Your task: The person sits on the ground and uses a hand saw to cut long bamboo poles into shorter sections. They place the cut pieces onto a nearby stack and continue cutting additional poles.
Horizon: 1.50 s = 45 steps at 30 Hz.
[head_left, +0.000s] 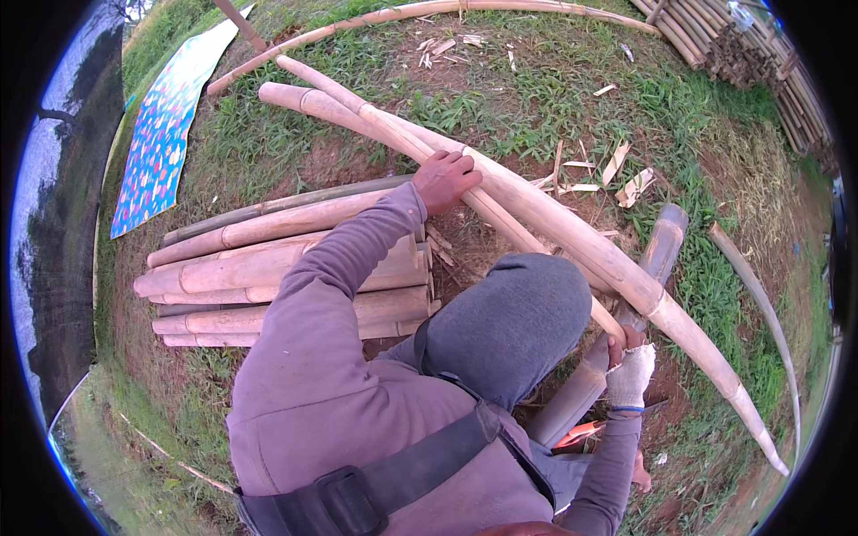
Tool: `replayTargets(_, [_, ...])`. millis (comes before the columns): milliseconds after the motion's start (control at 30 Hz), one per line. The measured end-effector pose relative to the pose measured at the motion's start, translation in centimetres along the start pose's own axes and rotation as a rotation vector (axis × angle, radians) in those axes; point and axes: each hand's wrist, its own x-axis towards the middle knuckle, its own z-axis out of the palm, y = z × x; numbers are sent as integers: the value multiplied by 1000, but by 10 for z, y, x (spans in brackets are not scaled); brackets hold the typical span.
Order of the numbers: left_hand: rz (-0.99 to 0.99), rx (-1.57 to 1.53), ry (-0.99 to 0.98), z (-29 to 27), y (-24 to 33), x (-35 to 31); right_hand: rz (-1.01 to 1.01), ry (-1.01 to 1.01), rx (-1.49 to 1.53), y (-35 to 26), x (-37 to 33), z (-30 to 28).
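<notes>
Head view, looking down over a purple-sleeved shoulder and a grey-clad knee. Left hand, bare, laid over a long pale bamboo strip, fingers curled closed around it where it runs beside a thicker bamboo pole. Right hand, in a whitish glove, clenched around the lower end of the same strip, near the knee. Strip and pole slanting together from upper left to lower right, across bare soil and grass. Under the right hand, a short grey-brown bamboo section, tilted, its open end pointing up and right. Just below the gloved wrist, an orange-handled tool on the ground, kind unclear. To the left, a stack of cut bamboo lengths lying side by side. Scattered bamboo chips beyond the pole. At far left, a blue flowered cloth spread on the grass; at top right, a pile of long poles.
</notes>
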Motion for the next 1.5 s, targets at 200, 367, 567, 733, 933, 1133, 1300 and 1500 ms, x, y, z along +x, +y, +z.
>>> replayTargets(200, [-169,145,-14,1,-81,-28,-159,90,-3,-47,84,45])
replayTargets(367, [-265,184,-119,-5,-123,-45,-170,31,-57,-59,122,82])
replayTargets(567, [-327,187,-191,0,-138,-55,-162,9,-75,-78,145,89])
replayTargets(733, [-271,181,-200,9,-141,-42,-196,64,-5,-68,154,88])
replayTargets(933, [-198,23,-236,-4,-85,8,-43,-25,-8,-48,174,87])
replayTargets(1133, [60,-244,-137,45,41,80,59,-30,-104,-38,186,112])
replayTargets(1300, [120,-249,-312,78,103,133,106,-16,-34,-33,181,120])
replayTargets(1500, [138,-233,-494,91,117,148,159,255,-56,-21,143,115])
